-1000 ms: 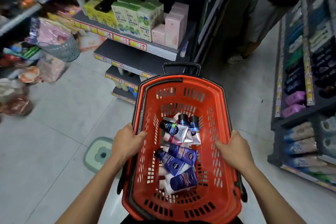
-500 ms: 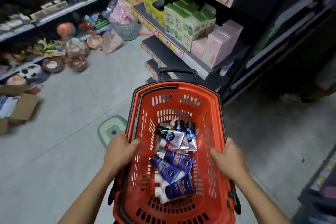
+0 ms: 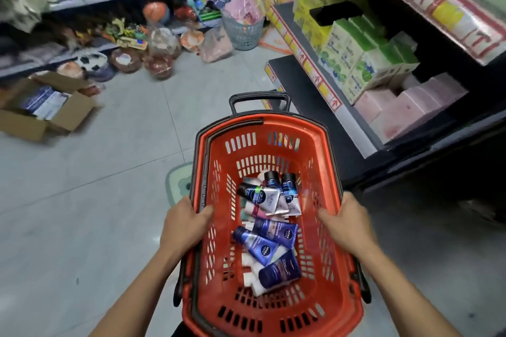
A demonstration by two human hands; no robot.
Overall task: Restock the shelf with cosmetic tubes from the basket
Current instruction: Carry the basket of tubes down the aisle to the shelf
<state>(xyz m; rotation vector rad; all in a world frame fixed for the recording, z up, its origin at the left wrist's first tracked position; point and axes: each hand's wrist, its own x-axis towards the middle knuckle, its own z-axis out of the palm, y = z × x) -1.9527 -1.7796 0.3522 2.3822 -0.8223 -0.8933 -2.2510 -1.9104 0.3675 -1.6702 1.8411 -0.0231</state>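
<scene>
Cardboard box (image 3: 46,112): open on the floor, far left.
Left hand (image 3: 184,223): forearm reaching forward, fingers curled over the basket's left rim, thumb inside.
Basket (image 3: 339,306): orange, held between both hands above the floor.
Cosmetic tubes (image 3: 269,235): heaped on the basket's bottom, blue ones nearest.
Right hand (image 3: 347,223): mirrors the left, fingers clamped over the right rim.
Shelf (image 3: 315,85): right, holding green and pink boxes.

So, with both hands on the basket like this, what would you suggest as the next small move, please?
Probably set the basket down by the shelf. The left hand and right hand both grip its rims, so neither is free to lift a tube, and the tubes all lie loose inside.
</scene>
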